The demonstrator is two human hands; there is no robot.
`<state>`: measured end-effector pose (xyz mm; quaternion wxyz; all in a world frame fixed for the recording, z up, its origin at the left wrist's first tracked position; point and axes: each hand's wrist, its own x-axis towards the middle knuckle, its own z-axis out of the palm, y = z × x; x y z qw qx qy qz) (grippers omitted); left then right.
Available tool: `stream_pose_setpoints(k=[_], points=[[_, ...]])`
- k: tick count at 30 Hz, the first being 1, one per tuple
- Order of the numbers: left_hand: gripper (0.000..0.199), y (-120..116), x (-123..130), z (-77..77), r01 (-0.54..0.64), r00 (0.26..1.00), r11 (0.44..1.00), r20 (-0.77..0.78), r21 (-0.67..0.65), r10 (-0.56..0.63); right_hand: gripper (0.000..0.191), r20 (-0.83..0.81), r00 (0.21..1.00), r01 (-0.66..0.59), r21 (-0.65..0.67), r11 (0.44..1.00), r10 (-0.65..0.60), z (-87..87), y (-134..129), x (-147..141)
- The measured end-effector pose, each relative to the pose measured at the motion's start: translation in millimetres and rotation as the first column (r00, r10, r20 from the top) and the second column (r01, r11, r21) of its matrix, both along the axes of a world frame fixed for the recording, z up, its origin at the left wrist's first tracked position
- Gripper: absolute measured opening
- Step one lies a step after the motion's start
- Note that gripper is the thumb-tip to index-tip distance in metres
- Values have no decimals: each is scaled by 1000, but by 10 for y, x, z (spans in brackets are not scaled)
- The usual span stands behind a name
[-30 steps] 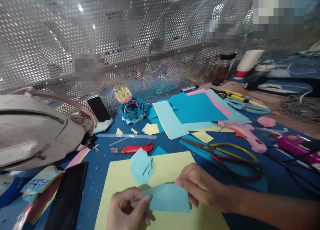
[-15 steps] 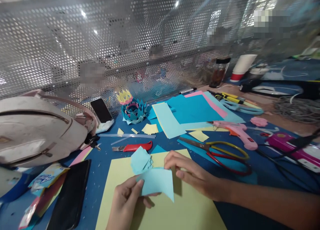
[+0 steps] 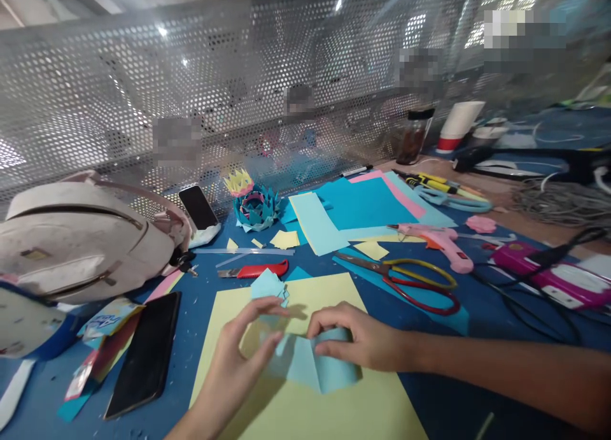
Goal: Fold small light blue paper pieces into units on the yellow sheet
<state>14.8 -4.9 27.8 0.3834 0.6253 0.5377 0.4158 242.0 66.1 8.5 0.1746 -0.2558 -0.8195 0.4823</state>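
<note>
Light-blue paper (image 3: pixel 331 367), creased and curling, sits over the yellow sheet (image 3: pixel 363 402) on the blue counter (image 3: pixel 191 325); right hand (image 3: pixel 315 341) nearly closed, thumb and forefinger pinching its upper edge. Left hand (image 3: pixel 280 322), also over the yellow sheet, has thumb and fingers spread apart with no firm grip visible, contact with the paper's blurred left end unclear. Cut light-blue pieces (image 3: pixel 266 284) lie at the yellow sheet's far edge, red cutter (image 3: pixel 262 269) just beyond it, scissors (image 3: pixel 387 271) to its right.
</note>
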Motion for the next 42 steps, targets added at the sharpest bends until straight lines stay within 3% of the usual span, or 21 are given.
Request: stream_pose_setpoints(k=[3,7,20,26,42], points=[[11,-18,134,37,119,993,983,-5,-137,-121,20,-34,998,-54,-19,998,53,15,-55,-25],[8,-48,255,-9,60,998,973,44,-223,-52,23,-46,994,-97,26,995,98,6,-88,-36],[4,-71,257,-79,-3,997,978,80,-208,20,23,-31,992,-118,120,986,122,-18,-103,-36],[5,-66,246,-128,1,994,971,108,-240,25,25,-51,991,-120,89,989,125,-29,-99,-36],[5,-75,249,-84,1,996,965,91,-262,23,23,-49,992,-114,-7,993,114,23,-112,-50]])
